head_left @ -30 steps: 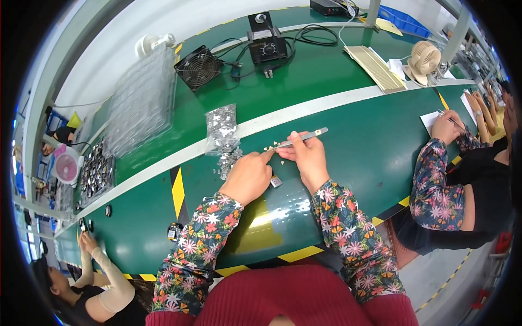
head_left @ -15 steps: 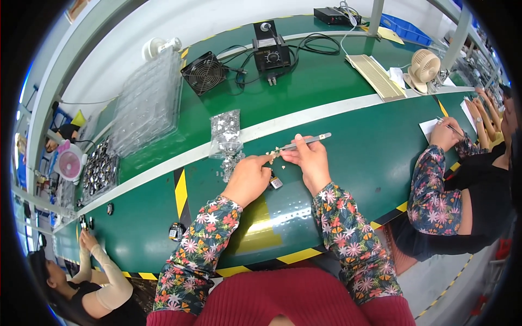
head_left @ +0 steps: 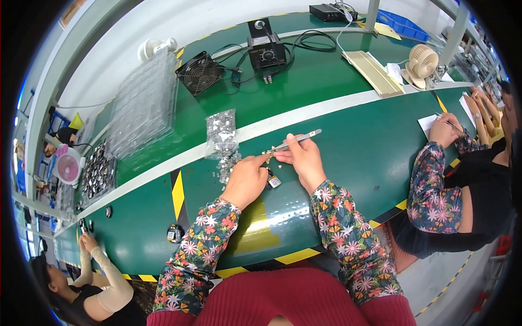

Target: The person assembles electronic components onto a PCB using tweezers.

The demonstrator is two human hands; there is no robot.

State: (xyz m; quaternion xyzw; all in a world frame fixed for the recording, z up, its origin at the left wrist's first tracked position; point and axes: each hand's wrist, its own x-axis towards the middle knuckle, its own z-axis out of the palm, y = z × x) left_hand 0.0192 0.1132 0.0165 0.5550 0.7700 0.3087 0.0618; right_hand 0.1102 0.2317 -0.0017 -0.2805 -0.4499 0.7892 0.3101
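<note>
Tweezers [head_left: 311,134] of silver metal are pinched in my right hand [head_left: 305,163], their tips pointing left toward a few tiny beige pieces [head_left: 280,166] on the bench. My left hand [head_left: 244,180] rests beside them, its index finger stretched out to the pieces near the tweezer tips; its other fingers are partly hidden. Just right of that hand lies a small block-shaped part [head_left: 274,182] with a pale top and dark end. Beyond my left hand a heap of small grey parts [head_left: 228,163] spreads in front of a clear plastic bag [head_left: 221,126] of similar parts.
A glossy clear sheet [head_left: 296,217] lies nearest me. A small black part [head_left: 174,233] sits left of my forearm. Behind the rail stand a black fan [head_left: 199,73], a black control box [head_left: 267,54], stacked clear trays [head_left: 142,103] and a beige fan [head_left: 422,62]. People sit on both sides.
The whole view has shifted slightly, and the bench things sit a little further left. My right hand still holds the tweezers, and my left fingertip stays by the beige pieces.
</note>
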